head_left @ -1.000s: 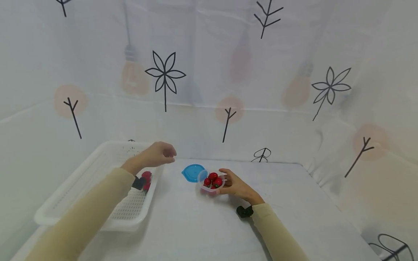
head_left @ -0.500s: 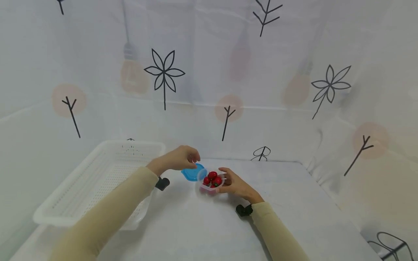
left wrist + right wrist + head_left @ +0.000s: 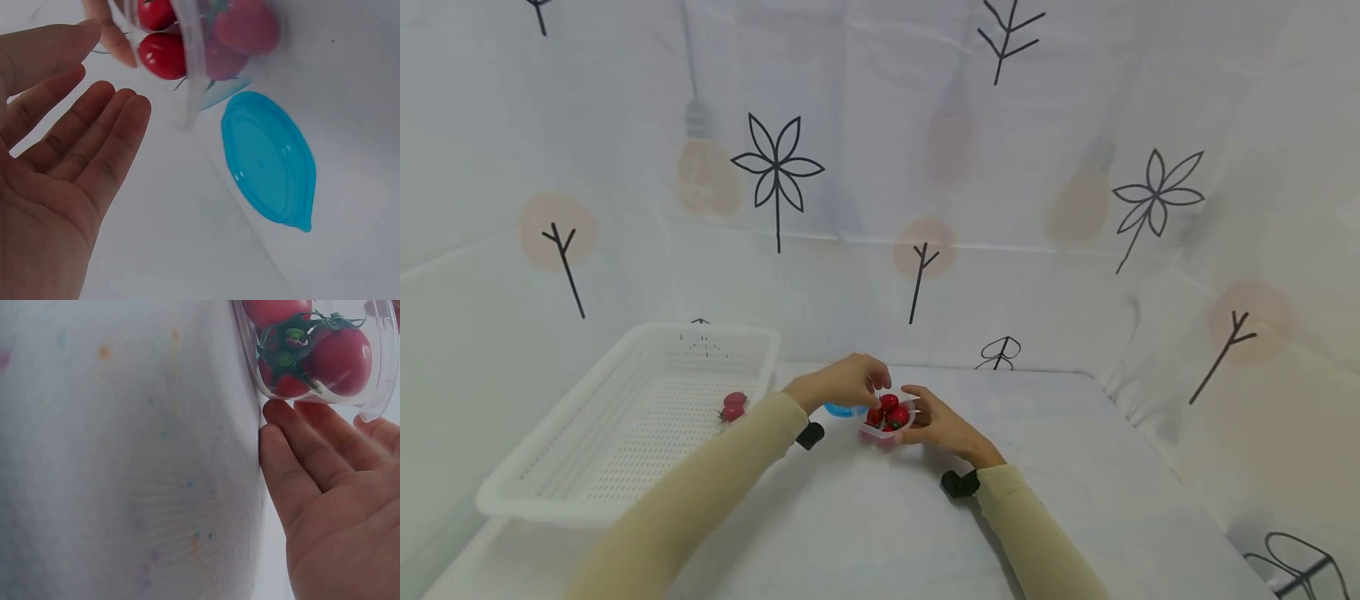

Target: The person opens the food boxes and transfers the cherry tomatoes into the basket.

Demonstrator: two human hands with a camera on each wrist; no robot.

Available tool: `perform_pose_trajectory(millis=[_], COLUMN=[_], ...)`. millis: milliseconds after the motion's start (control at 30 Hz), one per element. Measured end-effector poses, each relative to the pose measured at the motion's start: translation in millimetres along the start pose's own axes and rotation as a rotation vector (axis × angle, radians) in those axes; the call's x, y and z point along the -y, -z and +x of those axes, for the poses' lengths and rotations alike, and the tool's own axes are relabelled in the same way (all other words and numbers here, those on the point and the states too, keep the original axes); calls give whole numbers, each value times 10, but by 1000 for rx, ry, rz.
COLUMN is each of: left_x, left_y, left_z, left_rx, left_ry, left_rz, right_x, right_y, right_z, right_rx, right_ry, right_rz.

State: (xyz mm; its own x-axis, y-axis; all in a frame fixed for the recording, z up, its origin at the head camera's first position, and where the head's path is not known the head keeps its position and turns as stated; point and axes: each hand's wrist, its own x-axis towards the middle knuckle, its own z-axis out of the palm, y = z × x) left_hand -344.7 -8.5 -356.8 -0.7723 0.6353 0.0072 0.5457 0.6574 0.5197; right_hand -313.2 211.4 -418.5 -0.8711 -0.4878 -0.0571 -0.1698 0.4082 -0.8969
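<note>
In the head view, a small clear plastic container (image 3: 880,435) stands mid-table with several red cherry tomatoes (image 3: 898,417), green stems showing in the right wrist view. My right hand (image 3: 942,427) holds its right side, thumb in front and fingers behind; fingertips (image 3: 278,412) touch the wall. My left hand (image 3: 850,383) hovers over the container's left edge. Seen from the left wrist, its fingers (image 3: 103,156) are apart and loosely bent, with nothing visible between them. A blue lid (image 3: 265,159) lies on the table behind the container, partly hidden by the left hand in the head view.
A white perforated basket (image 3: 625,425) stands at the left, with two small red fruits (image 3: 733,402) visible near its right wall; my left sleeve (image 3: 700,492) covers part of it. The white table (image 3: 1075,467) meets a patterned cloth backdrop (image 3: 865,208).
My left hand has moved right, from over the basket's right edge, past the lid, to the container. The right hand and container have stayed put.
</note>
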Motion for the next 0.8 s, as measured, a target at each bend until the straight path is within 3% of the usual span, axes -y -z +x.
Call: perform_pose_trajectory(millis=[333, 800], left_x=[10, -6], left_y=[-213, -320], left_z=[149, 204], left_rx=[37, 29], left_ry=[66, 57], left_rz=[65, 121], right_x=[-36, -39], right_y=[21, 16], right_z=[15, 31], right_rx=[8, 10], right_ry=[14, 16], right_rz=[11, 7])
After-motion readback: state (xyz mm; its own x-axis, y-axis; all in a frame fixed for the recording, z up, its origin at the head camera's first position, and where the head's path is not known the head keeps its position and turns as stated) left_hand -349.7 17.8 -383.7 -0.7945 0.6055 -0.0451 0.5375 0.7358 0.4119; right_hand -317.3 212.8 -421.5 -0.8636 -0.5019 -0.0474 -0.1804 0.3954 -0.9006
